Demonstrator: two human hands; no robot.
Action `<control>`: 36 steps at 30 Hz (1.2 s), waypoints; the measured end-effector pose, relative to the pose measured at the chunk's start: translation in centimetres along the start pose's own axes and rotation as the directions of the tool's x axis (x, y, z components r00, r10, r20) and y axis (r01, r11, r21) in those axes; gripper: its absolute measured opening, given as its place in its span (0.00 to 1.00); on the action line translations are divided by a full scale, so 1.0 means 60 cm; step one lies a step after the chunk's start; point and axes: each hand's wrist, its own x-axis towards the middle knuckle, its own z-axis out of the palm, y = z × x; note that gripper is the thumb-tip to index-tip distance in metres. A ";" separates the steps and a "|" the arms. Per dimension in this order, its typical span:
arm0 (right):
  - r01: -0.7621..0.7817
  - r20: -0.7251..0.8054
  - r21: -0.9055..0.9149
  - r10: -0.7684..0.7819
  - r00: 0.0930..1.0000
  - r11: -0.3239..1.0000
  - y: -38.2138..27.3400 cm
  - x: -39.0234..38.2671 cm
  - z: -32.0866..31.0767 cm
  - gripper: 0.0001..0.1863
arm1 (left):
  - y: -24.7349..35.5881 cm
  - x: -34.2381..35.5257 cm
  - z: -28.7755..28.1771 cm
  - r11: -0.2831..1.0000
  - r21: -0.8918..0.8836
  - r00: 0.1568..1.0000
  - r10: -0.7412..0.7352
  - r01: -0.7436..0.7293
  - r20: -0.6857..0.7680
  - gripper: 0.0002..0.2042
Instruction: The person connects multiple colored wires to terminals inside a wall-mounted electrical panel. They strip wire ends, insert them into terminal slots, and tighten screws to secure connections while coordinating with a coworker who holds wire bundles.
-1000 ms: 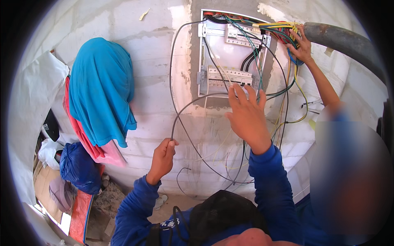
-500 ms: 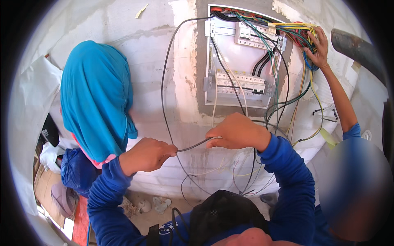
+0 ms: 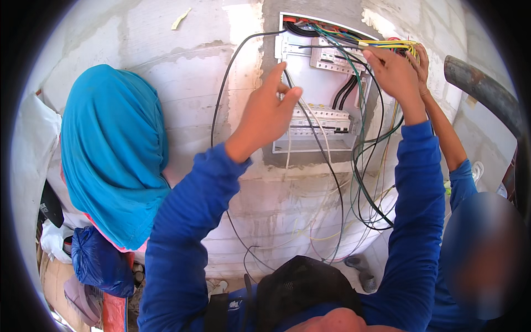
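Observation:
My left hand [image 3: 266, 113] is raised in front of the left side of a white electrical panel box [image 3: 316, 148]. Its index finger stretches upward and its thumb is apart, with no wire visible in its grasp. My right hand [image 3: 395, 79] reaches to the box's upper right, thumb and index fingertips together at a black wire [image 3: 330, 47] that crosses the upper breaker row [image 3: 332, 61]. The exact contact is partly hidden. Lower in the box sits another breaker row [image 3: 321, 120]. Just beyond my right hand, a co-worker's hand [image 3: 422, 69] is at a bundle of yellow wires [image 3: 395, 43].
Loose black and green cables [image 3: 362, 191] hang below the box. A long black cable [image 3: 221, 88] loops down its left side. A person under a turquoise cloth [image 3: 113, 149] is at left, above a blue plastic bag [image 3: 99, 260]. A thick dark pipe [image 3: 478, 77] juts in at right.
Both my hands have let go of the dark cable held between them below the box and risen: the left to the box's left edge, the right to its upper right corner.

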 end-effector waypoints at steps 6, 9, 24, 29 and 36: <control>-0.055 0.075 -0.134 0.065 0.995 0.989 0.025 0.074 -0.002 0.23 | -0.032 0.113 0.105 0.977 -0.165 0.991 -0.131 0.131 0.016 0.41; -0.110 0.123 -0.166 0.131 0.984 0.980 0.032 0.102 -0.006 0.21 | -0.035 0.168 0.149 0.937 -0.267 0.960 -0.261 0.227 -0.097 0.42; 0.085 0.039 -0.081 -0.082 0.996 0.993 0.012 0.018 0.018 0.22 | -0.020 0.243 0.180 0.973 0.225 0.850 0.084 0.041 -0.519 0.21; 0.048 -0.151 -0.032 -0.052 0.987 0.998 0.012 0.015 0.043 0.18 | -0.044 0.220 0.205 0.999 -0.024 0.816 -0.046 0.040 -0.577 0.24; -0.102 -0.186 -0.070 0.088 0.979 0.992 -0.008 0.033 0.076 0.18 | -0.057 0.201 0.221 0.992 -0.121 0.847 -0.083 0.022 -0.524 0.29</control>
